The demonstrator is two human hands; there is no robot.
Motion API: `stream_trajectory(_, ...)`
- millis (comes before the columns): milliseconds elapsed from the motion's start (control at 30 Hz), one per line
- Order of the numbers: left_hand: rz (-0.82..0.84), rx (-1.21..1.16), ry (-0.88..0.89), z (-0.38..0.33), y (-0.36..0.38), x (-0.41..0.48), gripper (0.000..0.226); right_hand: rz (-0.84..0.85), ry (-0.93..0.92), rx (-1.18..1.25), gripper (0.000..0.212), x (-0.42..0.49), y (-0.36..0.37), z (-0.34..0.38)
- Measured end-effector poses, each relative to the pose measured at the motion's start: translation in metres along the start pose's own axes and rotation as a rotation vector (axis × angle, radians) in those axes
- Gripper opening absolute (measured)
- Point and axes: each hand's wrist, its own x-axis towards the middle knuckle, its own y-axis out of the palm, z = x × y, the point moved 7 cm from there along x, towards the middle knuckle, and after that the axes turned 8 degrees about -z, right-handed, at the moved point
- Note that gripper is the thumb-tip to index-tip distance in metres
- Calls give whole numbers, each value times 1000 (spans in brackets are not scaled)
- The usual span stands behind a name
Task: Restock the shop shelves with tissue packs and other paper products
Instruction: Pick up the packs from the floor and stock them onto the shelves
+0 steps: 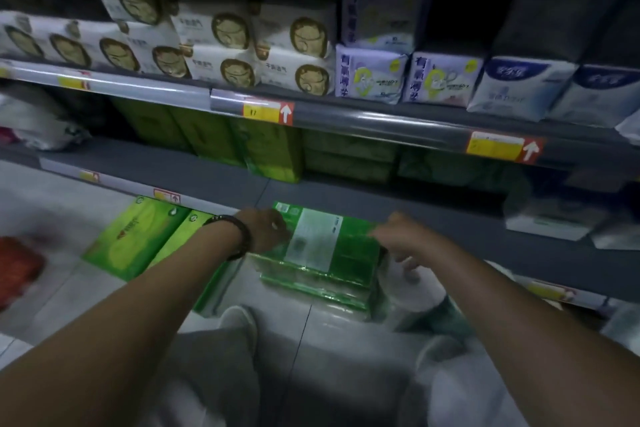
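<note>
The floor (52,288) is pale tile, under grey shelves (346,121). Flat green packs (128,239) lie on the floor at the left. A yellow price tag (268,112) has a white arrow. The left hand (265,230) grips the green bundle (332,253), which is low by the floor. The right hand (398,236) touches its right edge, too blurry to tell its grip.

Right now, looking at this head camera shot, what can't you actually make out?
All in the head view:
Print on the green multipack, on its white label: too blurred to read.
right hand: motion blur hides whether its fingers grip the pack.
left hand: its back covers the fingertips.
red object at the left edge: blurred, cut off.
lower-shelf packs: deep shadow.
</note>
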Motion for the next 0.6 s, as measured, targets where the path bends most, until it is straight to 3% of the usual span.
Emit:
stream_trajectory(67,-74,-186,-84,17,11,36,61,63,124,125,35,21,14,-10)
stream_trajectory(167,25,-345,-234,37,38,82,91,106,247,255,34,41,33,-16)
stream_trajectory(267,62,-523,-266,46,57,119,109,74,313,270,31,61,44,-20)
stream_trajectory(367,55,-742,-319,48,67,133,98,87,402,290,17,67,52,-23)
stream_trajectory(533,99,-715,-360,43,79,129,56,81,520,402,26,73,60,-25)
stream_trajectory(600,111,-762,-377,39,78,125,52,54,527,414,26,70,61,-24)
